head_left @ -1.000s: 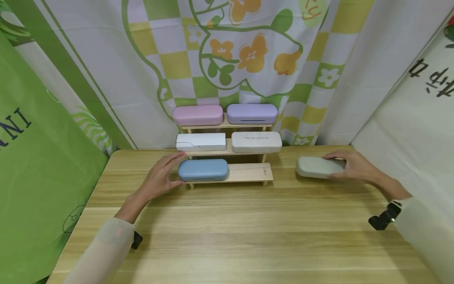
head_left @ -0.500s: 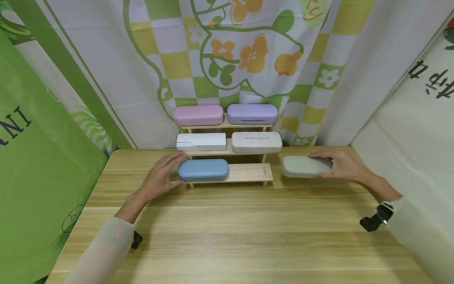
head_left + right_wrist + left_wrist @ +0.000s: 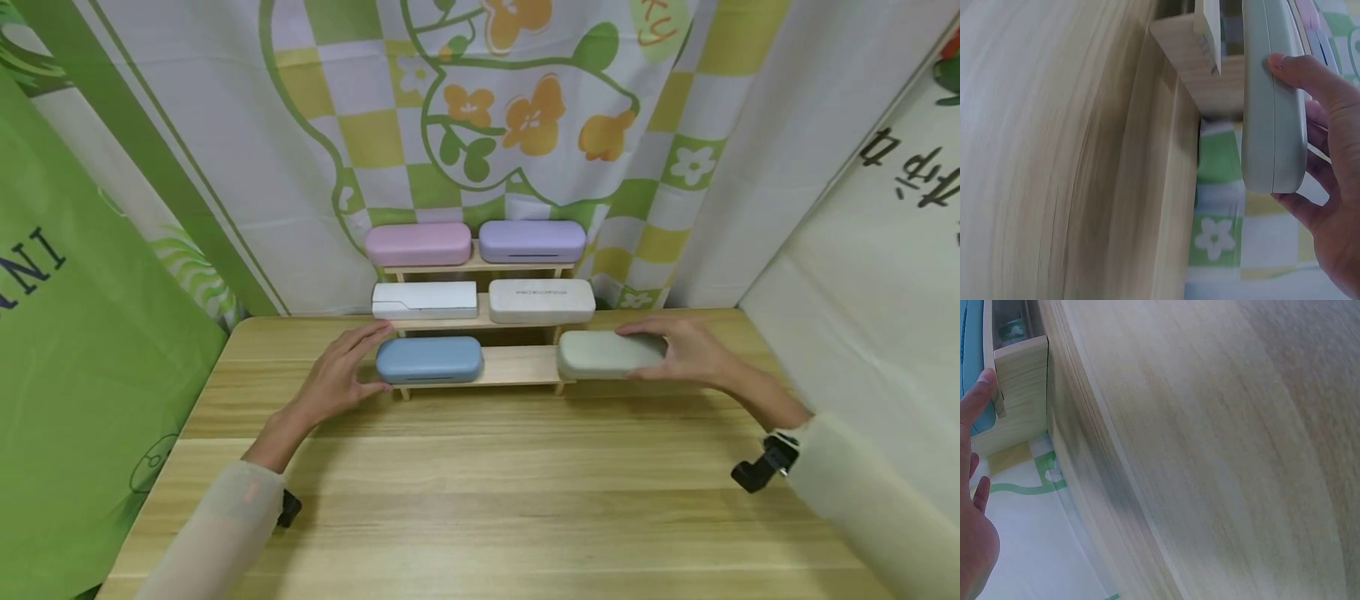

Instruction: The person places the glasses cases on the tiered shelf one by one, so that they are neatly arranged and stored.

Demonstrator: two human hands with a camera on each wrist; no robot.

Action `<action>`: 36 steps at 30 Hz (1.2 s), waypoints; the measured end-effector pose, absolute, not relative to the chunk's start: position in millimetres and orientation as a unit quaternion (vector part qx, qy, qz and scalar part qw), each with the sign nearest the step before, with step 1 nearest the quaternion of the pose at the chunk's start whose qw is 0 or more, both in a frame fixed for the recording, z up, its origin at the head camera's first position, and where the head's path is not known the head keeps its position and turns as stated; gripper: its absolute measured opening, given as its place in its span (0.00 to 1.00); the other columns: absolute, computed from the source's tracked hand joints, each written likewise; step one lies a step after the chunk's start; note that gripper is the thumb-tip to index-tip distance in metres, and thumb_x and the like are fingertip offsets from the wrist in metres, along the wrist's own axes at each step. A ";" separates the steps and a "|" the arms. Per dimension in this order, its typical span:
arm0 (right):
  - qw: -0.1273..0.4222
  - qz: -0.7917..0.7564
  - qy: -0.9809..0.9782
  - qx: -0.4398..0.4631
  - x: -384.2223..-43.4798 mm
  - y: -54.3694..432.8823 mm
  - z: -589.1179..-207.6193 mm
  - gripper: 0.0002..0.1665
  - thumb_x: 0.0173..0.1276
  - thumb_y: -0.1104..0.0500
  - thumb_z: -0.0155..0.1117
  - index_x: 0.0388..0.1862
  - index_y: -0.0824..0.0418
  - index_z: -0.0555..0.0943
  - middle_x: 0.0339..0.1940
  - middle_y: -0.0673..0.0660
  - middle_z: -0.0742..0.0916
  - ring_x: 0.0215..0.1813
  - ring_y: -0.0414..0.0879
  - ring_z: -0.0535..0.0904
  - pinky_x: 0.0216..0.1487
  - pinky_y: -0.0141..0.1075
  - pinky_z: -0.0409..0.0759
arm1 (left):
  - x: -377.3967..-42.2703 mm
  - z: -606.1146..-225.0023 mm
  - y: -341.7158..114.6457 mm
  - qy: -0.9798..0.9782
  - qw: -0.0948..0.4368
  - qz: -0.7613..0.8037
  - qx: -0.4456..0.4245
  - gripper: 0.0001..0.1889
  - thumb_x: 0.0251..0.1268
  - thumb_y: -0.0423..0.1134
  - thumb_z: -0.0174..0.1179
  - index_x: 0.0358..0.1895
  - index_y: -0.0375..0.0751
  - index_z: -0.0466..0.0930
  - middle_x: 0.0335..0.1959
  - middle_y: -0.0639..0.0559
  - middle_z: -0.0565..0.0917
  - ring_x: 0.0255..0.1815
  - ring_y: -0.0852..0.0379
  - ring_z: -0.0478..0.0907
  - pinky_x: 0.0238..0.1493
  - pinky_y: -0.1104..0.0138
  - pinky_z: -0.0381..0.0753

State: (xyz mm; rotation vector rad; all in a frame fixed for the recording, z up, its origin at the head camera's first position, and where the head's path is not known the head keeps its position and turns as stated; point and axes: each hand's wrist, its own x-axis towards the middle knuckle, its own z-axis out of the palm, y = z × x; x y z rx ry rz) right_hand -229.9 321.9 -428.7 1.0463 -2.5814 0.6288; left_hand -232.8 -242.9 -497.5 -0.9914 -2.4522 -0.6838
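Observation:
A sage-green glasses case (image 3: 597, 355) is in my right hand (image 3: 693, 353), which grips its right end between thumb and fingers. Its left end is over the right end of the lowest tier of a wooden display rack (image 3: 521, 364). In the right wrist view, the case (image 3: 1261, 137) appears raised above that tier's board. A blue glasses case (image 3: 429, 359) lies on the left of the same tier. Beside it, my left hand (image 3: 333, 375) touches the rack's left end with fingers spread. The left wrist view shows the thumb (image 3: 979, 394) against the board's edge.
On the middle tier sit a white case (image 3: 425, 300) and a pale grey case (image 3: 542, 301) with lettering. Pink (image 3: 418, 244) and lavender (image 3: 532, 241) cases fill the top tier. The rack stands near the back edge of the wooden table (image 3: 480, 492), before a patterned curtain (image 3: 525, 117).
My right hand has carried the sage-green case leftward, from beside the rack to over the right end of its lowest tier. My left hand has stayed in place.

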 end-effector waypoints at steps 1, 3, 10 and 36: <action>0.141 0.218 -0.896 0.360 -230.1 318.2 -429.4 0.38 0.36 0.55 0.93 0.53 0.56 0.91 0.51 0.56 0.93 0.52 0.59 0.89 0.48 0.42 0.87 | -232.8 -497.4 -243.1 -0.879 0.204 -0.245 -0.356 0.59 0.31 0.34 0.92 0.76 0.34 0.72 0.76 0.40 0.73 0.73 0.37 0.72 0.74 0.41 0.74; 0.138 0.220 -0.898 0.357 -230.3 311.2 -430.5 0.38 0.38 0.54 0.92 0.53 0.57 0.91 0.51 0.57 0.93 0.53 0.60 0.89 0.46 0.50 0.89 | -232.7 -497.2 -243.2 -0.879 0.203 -0.246 -0.356 0.58 0.31 0.34 0.92 0.76 0.33 0.72 0.76 0.40 0.73 0.73 0.37 0.72 0.74 0.41 0.74; 0.138 0.225 -0.897 0.355 -235.1 289.1 -438.9 0.36 0.40 0.52 0.91 0.52 0.59 0.91 0.51 0.59 0.93 0.52 0.62 0.89 0.47 0.56 0.90 | -230.5 -494.9 -242.6 -0.879 0.201 -0.247 -0.355 0.58 0.32 0.35 0.92 0.76 0.33 0.71 0.76 0.39 0.73 0.74 0.37 0.72 0.75 0.42 0.73; 0.142 0.257 -0.880 0.372 -240.5 236.3 -461.4 0.36 0.43 0.54 0.92 0.52 0.66 0.90 0.54 0.63 0.91 0.53 0.61 0.89 0.48 0.51 0.92 | -232.3 -498.0 -245.4 -0.886 0.187 -0.241 -0.350 0.57 0.37 0.37 0.91 0.78 0.36 0.70 0.78 0.42 0.71 0.72 0.38 0.72 0.72 0.42 0.75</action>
